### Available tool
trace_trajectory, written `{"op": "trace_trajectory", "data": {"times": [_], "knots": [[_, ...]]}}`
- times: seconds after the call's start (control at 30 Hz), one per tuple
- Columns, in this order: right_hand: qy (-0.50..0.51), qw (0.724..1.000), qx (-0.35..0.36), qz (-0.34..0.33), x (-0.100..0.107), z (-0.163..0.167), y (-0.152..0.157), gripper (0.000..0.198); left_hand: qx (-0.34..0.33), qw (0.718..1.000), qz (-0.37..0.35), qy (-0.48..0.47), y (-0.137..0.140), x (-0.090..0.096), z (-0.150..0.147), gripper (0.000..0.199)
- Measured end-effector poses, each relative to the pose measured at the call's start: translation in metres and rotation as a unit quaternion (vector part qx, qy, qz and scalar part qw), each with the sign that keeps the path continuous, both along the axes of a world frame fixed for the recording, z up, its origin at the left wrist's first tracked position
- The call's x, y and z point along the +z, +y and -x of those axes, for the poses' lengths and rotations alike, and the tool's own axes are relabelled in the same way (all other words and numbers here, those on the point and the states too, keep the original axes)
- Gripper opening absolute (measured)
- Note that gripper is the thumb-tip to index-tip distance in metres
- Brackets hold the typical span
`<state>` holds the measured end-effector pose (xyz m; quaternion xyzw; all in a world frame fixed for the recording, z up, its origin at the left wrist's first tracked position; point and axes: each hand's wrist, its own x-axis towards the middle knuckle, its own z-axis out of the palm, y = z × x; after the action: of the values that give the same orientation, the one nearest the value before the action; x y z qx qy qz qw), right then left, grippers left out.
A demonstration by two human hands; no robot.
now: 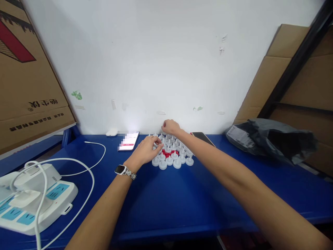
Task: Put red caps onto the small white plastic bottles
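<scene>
1. Centrally, round white plastic caps with pointed spouts point(177, 163) stand clustered on the glossy blue tabletop point(166, 201), with small bright-red pieces point(166, 153) among them.
2. The left hand point(148, 149) is loosely curled, narrow rather than wide, at the caps' left side; I cannot tell whether it holds anything.
3. The right hand point(171, 127) is curled tighter at their far edge, near the white wall point(166, 69); any contents are hidden.
4. A lit rectangular smartphone point(129, 142) lies left of them.
</scene>
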<state>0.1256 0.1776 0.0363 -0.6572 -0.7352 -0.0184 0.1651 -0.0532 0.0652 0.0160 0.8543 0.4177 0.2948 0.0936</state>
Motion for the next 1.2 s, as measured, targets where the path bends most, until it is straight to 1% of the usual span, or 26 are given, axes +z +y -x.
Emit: {"op": "trace_trajectory", "data": {"times": [0.17, 0.27, 0.33, 0.4, 0.43, 0.5, 0.57, 0.6, 0.63, 0.73, 0.8, 0.93, 1.03, 1.13, 1.2], "knots": [[-0.019, 1.000, -0.022, 0.005, -0.001, 0.009, 0.003, 0.032, -0.006, 1.000, -0.003, -0.010, -0.003, 0.001, -0.001, 0.027], [-0.006, 0.999, -0.033, -0.006, 0.002, 0.013, -0.004, 0.026, -0.015, 1.000, -0.007, -0.010, -0.004, 0.002, -0.001, 0.026], [0.027, 0.999, -0.036, -0.024, 0.006, 0.012, -0.014, 0.022, -0.010, 1.000, -0.018, -0.016, -0.005, 0.002, -0.001, 0.027], [0.118, 0.992, -0.003, -0.043, 0.010, 0.008, -0.031, 0.019, 0.005, 0.999, -0.039, -0.035, -0.006, 0.003, -0.002, 0.031], [0.187, 0.981, 0.030, -0.050, 0.011, 0.006, -0.042, 0.017, 0.015, 0.997, -0.052, -0.048, -0.007, 0.003, -0.004, 0.035], [0.318, 0.940, 0.115, -0.043, 0.010, 0.000, -0.068, 0.020, 0.029, 0.994, -0.076, -0.072, -0.011, 0.004, -0.008, 0.045], [0.404, 0.901, 0.155, -0.036, 0.005, -0.005, -0.095, 0.024, 0.027, 0.993, -0.082, -0.084, -0.016, 0.007, -0.013, 0.048], [0.425, 0.890, 0.161, -0.033, 0.002, -0.008, -0.108, 0.026, 0.016, 0.994, -0.073, -0.084, -0.018, 0.009, -0.016, 0.046], [0.429, 0.889, 0.158, -0.036, -0.001, -0.010, -0.119, 0.028, -0.002, 0.995, -0.057, -0.081, -0.021, 0.010, -0.019, 0.042], [0.378, 0.910, 0.149, -0.079, -0.009, -0.014, -0.143, 0.035, -0.054, 0.996, -0.014, -0.072, -0.029, 0.015, -0.026, 0.034], [0.364, 0.914, 0.158, -0.086, -0.011, -0.014, -0.150, 0.039, -0.059, 0.996, -0.017, -0.071, -0.033, 0.017, -0.029, 0.032], [0.414, 0.891, 0.169, -0.075, -0.010, -0.006, -0.157, 0.040, -0.048, 0.996, -0.013, -0.079, -0.040, 0.019, -0.035, 0.028], [0.437, 0.880, 0.163, -0.086, -0.008, 0.002, -0.159, 0.038, -0.038, 0.991, 0.000, -0.131, -0.038, 0.018, -0.045, 0.025], [0.407, 0.894, 0.141, -0.124, -0.004, 0.003, -0.160, 0.035, -0.005, 0.984, 0.000, -0.177, -0.033, 0.018, -0.049, 0.026], [0.375, 0.906, 0.114, -0.162, 0.000, -0.003, -0.161, 0.034, 0.042, 0.982, -0.016, -0.185, -0.029, 0.021, -0.043, 0.026]]}}
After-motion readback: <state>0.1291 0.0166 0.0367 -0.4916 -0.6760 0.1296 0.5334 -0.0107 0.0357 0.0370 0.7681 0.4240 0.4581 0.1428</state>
